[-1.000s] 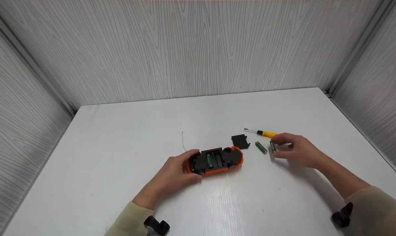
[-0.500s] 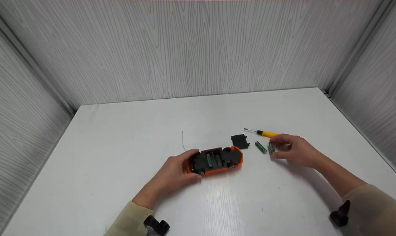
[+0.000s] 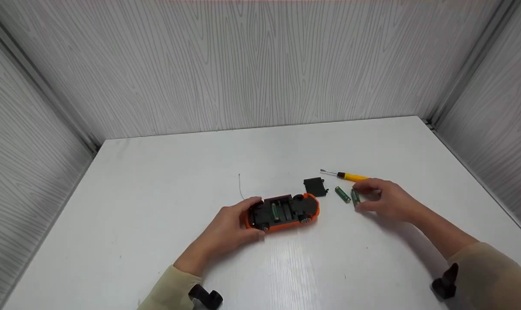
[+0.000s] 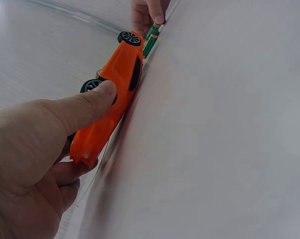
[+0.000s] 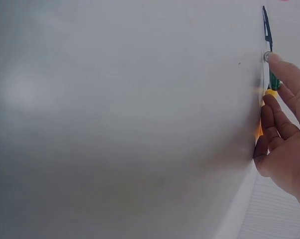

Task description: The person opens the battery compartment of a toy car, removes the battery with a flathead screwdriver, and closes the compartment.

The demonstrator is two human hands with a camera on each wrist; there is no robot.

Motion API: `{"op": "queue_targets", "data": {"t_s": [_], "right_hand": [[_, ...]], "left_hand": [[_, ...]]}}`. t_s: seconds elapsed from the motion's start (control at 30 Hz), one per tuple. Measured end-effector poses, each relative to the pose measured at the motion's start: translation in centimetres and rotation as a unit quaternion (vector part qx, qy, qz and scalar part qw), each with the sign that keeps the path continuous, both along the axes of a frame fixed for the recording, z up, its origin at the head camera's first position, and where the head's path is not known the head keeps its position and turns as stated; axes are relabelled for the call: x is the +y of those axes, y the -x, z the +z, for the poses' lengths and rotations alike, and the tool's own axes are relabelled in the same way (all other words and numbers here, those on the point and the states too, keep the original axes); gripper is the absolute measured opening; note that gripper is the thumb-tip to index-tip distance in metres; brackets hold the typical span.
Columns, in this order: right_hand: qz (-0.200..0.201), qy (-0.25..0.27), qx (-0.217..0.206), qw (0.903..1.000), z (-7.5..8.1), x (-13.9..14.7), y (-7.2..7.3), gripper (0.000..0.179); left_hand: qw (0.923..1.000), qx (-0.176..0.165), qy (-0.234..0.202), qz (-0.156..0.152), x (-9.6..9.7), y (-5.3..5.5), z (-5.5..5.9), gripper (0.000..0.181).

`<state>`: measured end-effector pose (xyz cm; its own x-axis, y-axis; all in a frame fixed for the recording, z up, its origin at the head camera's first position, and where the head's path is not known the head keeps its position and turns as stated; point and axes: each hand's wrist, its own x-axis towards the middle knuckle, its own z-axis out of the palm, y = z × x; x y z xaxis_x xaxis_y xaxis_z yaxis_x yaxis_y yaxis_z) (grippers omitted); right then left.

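Upside down on the table, an orange toy car (image 3: 282, 212) shows its black underside with an uncovered battery compartment. One green battery (image 3: 275, 211) lies inside that compartment. My left hand (image 3: 231, 227) grips the car's left end, thumb on the near side and fingers on the far side, also seen gripping the car (image 4: 110, 99) in the left wrist view. My right hand (image 3: 387, 200) pinches a second green battery (image 3: 356, 198) between thumb and index finger, low over the table. Just left of it lies another green battery (image 3: 342, 194).
A black battery cover (image 3: 315, 187) lies beyond the car's right end. Behind the batteries is a screwdriver (image 3: 350, 177) with a yellow handle, partly hidden by the right hand. A thin wire antenna (image 3: 240, 186) extends from the car. Grey panels (image 3: 260, 64) wall in the white table.
My right hand has shifted slightly left with the pinched battery, bringing it closer to the loose battery. The left hand and the car have stayed in place.
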<state>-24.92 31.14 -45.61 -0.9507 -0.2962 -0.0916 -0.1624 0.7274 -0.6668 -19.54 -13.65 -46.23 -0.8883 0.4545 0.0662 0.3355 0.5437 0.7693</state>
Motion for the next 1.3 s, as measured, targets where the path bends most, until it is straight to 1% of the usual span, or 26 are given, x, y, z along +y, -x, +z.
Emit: {"op": "queue_targets", "data": {"t_s": [0.23,0.63,0.87,1.3], "right_hand": [[-0.006,-0.010,-0.003,0.9999,-0.13,-0.08,-0.02,0.056],[-0.008,-0.007,-0.004,0.9999,-0.15,-0.31,-0.10,0.055],[0.002,-0.009,0.002,1.0000,-0.34,-0.23,-0.05,0.058],[0.005,-0.011,-0.007,0.9999,-0.26,-0.31,0.04,0.067]], "left_hand": [[1.0000,0.000,0.002,0.001,0.04,0.05,0.00,0.079],[0.9999,-0.009,-0.004,0.005,0.01,-0.02,0.03,0.080],[0.9999,-0.007,0.005,0.006,0.10,0.01,0.12,0.080],[1.0000,-0.002,0.004,0.001,0.03,0.13,-0.03,0.081]]}}
